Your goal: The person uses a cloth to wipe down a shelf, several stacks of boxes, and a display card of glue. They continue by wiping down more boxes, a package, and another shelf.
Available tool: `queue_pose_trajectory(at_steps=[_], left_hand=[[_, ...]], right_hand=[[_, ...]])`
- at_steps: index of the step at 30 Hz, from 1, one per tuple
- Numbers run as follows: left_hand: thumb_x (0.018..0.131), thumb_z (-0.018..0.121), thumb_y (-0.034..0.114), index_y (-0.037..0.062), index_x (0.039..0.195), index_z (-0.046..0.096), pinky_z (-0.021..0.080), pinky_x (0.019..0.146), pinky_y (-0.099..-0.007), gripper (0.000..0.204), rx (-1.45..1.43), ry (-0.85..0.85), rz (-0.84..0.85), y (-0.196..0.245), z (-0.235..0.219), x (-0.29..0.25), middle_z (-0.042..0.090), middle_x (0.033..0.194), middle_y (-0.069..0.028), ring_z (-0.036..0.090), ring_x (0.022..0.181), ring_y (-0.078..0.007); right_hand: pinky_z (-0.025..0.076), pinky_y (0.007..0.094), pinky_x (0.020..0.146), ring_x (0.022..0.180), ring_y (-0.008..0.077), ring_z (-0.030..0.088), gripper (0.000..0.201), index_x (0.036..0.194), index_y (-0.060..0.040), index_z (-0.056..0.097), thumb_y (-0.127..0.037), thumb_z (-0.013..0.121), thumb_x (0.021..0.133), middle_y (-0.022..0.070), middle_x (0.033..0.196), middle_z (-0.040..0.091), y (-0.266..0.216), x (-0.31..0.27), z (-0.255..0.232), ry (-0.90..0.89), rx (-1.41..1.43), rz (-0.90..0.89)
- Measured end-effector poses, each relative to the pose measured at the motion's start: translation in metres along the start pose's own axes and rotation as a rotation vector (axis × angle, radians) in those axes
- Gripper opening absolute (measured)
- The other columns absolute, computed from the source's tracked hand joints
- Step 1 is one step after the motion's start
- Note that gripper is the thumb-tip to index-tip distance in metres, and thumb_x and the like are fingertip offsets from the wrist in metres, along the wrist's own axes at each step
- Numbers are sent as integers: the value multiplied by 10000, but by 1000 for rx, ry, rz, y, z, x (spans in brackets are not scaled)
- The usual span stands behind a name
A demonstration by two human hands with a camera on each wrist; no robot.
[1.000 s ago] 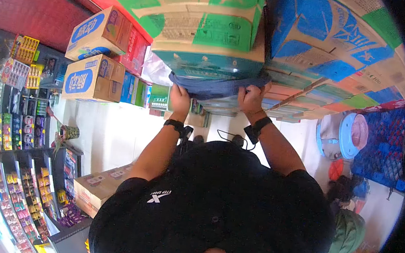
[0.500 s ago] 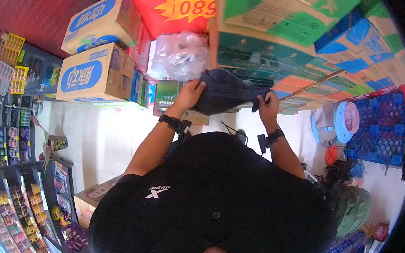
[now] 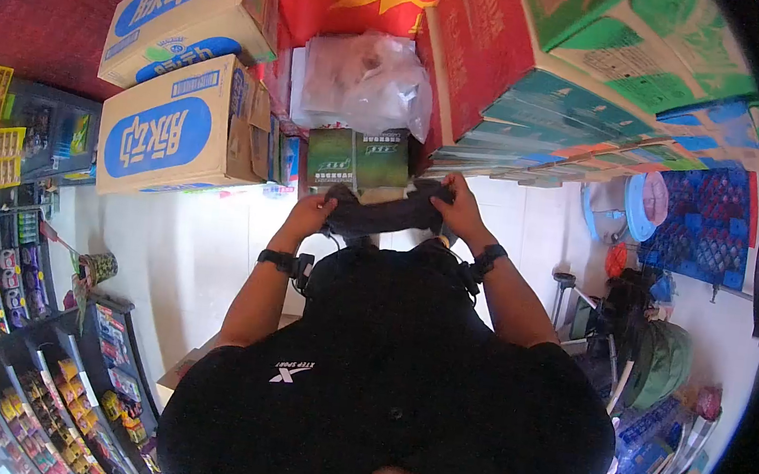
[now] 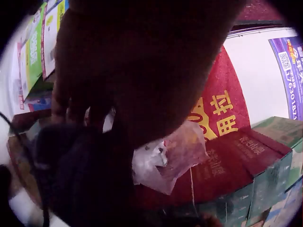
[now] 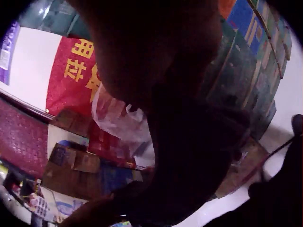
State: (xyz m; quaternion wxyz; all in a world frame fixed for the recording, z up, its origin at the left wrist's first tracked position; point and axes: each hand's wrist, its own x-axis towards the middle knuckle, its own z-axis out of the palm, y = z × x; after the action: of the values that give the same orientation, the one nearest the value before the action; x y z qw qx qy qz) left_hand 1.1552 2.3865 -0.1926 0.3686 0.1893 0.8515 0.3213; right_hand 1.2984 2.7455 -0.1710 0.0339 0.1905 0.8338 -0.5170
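1. Evidently pinching dark cloth [image 3: 380, 213] at opposite ends with left hand [image 3: 308, 216] and right hand [image 3: 462, 210], probably to keep it spread.
2. Holding it between black shirt [image 3: 396, 359] and green carton [image 3: 355, 162].
3. Facing stacked cartons [image 3: 563, 118], presumably piled to save space.

The dark cloth [image 3: 380, 216] looks matt and soft to me, its surface creased. Just beyond the cloth I see a green carton [image 3: 357, 162], smooth printed card with a faint sheen; farther beyond the cloth, a clear plastic bag [image 3: 372, 84] looks thin, crinkled and glossy. Left of the cloth, the brown cartons [image 3: 171, 134] are matt cardboard; to its right, the stacked cartons [image 3: 634, 56] look like printed cardboard. Below the cloth, the floor [image 3: 213, 233] seems smooth, shiny tile. On the wearer's side of the cloth, I find the black shirt [image 3: 409, 351] matt fabric.
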Motion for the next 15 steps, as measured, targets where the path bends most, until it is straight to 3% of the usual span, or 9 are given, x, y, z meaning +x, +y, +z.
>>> queue_pose_trajectory(at_steps=[3,5,6,7,9,10,12,13,15], left_hand=[[1041,661,387,-19,1128,714,528,861,-489,419,-182,335,-133,-19,0,23,717,992,-277,689,982,-456],[1020,690,316,-53,1157,687,529,899,-505,394,-113,537,9,-36,11,40,691,1086,-297,663,1024,-463],[1020,690,316,-53,1157,687,529,899,-505,394,-116,531,-10,-47,19,49,691,1086,-297,663,1024,-463],[1006,700,286,-64,1191,678,521,954,-518,396,-1,574,50,-57,29,60,659,1189,-316,637,1107,-479],[993,710,256,-74,1225,669,512,1010,-531,406,114,612,96,-81,47,84,627,1291,-335,610,1189,-494],[986,715,257,-70,1276,654,479,1072,-552,441,154,640,105,-91,55,97,592,1358,-340,568,1257,-511],[961,739,263,-39,1396,614,372,1199,-599,544,101,650,138,-108,65,121,496,1512,-341,441,1423,-539],[961,739,263,-39,1396,614,372,1199,-599,544,101,639,116,-107,66,130,496,1512,-341,441,1423,-539],[957,743,290,-10,1488,546,328,1228,-606,641,201,613,13,-102,63,157,388,1607,-335,349,1494,-541]], right_hand=[[531,367,908,1015,225,664,411,1219,-69,518,-55,800,920,104,1057,672,-15,28,21,45,203,-49],[526,350,911,1008,194,648,407,1232,-62,526,-62,799,930,77,1078,651,-4,49,39,135,286,-74],[544,367,924,1096,241,644,456,1279,-40,541,-81,814,916,139,1166,643,-9,55,44,101,252,54],[544,367,924,1096,241,644,456,1279,-40,541,-81,814,916,139,1166,643,7,62,59,86,251,66],[541,447,1009,1205,356,612,523,1320,-28,561,-133,836,887,219,1300,604,47,78,96,280,-92,-67],[453,538,1149,1356,461,500,596,1372,-12,568,-188,837,871,284,1445,513,63,89,107,240,-332,-126],[394,553,1187,1391,474,460,601,1384,-16,570,-204,831,876,287,1480,489,81,110,133,229,-382,-128],[335,569,1224,1426,486,421,607,1396,-20,571,-220,825,882,291,1515,465,82,117,143,235,-434,-133],[327,568,1230,1434,495,414,671,1444,-23,561,-249,826,871,310,1520,457,83,142,155,225,-445,-143]])
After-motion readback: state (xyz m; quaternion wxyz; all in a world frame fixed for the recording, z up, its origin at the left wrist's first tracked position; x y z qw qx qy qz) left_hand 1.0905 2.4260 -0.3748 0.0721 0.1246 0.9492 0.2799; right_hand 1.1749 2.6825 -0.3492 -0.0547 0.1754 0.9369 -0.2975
